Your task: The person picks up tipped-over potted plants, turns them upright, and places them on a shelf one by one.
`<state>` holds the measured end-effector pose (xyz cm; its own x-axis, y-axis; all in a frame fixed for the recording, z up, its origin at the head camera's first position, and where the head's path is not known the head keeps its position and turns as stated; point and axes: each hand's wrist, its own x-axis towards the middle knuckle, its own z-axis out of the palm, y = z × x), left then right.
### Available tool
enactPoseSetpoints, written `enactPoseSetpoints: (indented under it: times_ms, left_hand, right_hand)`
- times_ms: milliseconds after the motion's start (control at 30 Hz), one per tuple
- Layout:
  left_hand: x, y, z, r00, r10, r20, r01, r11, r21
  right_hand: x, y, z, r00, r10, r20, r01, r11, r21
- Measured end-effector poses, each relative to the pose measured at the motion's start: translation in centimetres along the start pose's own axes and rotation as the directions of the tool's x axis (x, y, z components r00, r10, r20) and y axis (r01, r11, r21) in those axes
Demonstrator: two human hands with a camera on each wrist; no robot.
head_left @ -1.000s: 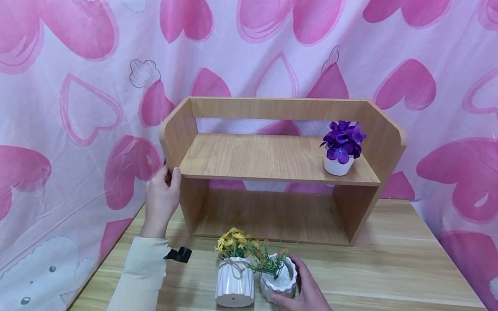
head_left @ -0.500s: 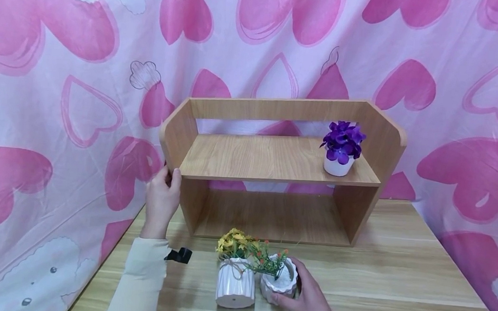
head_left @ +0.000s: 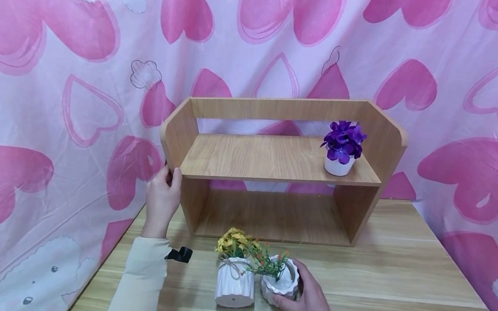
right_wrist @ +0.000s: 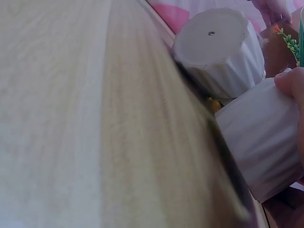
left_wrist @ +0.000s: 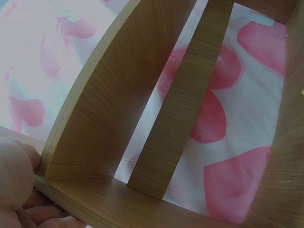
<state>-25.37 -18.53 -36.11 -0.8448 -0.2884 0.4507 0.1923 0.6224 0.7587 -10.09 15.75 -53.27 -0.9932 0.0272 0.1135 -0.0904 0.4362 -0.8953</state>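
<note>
My left hand point(head_left: 162, 200) grips the left side panel of a two-tier wooden shelf point(head_left: 253, 156); in the left wrist view its thumb and fingers point(left_wrist: 54, 213) go round the panel's edge. Lower right, my right hand point(head_left: 310, 302) holds a white ridged pot point(head_left: 271, 290) with a small green plant point(head_left: 270, 264) bearing orange-red blooms. Beside it a white pot point(head_left: 235, 285) with yellow flowers point(head_left: 232, 242) lies on its side, its holed base toward me. The plant overlaps the yellow flowers. In the right wrist view the held pot point(right_wrist: 266, 137) is close to the lying one point(right_wrist: 213, 42).
A white pot point(head_left: 338, 166) with purple flowers stands on the right of the shelf's upper board. The shelf rests on a wooden table point(head_left: 417, 280). A pink heart-print cloth point(head_left: 282, 29) hangs behind and at both sides. A black strap point(head_left: 178, 254) shows by the left sleeve.
</note>
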Motion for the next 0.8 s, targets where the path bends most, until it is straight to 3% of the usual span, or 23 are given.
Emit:
enactPoseSetpoints:
  times_ms: [167, 400, 633, 800]
  left_hand:
    - [0.1, 0.0, 0.0, 1.0, 0.001, 0.0, -0.001, 1.0, 0.001]
    - [0.2, 0.0, 0.0, 1.0, 0.014, -0.018, -0.014, 1.0, 0.01]
    - [0.2, -0.2, 0.1, 0.998, 0.042, -0.048, -0.041, 0.999, 0.017]
    - [0.1, -0.1, 0.1, 0.999, 0.033, -0.034, -0.033, 0.999, 0.016]
  right_hand:
    - [0.1, -0.6, -0.5, 0.999, -0.039, -0.024, 0.04, 0.999, 0.003]
    - [0.7, -1.6, -1.8, 0.986, -0.142, -0.089, 0.135, 0.987, -0.088]
    - [1.4, -3.1, -3.2, 0.986, -0.144, -0.088, 0.132, 0.983, -0.125]
    - [1.6, -4.0, -3.9, 0.984, -0.15, -0.093, 0.139, 0.983, -0.115]
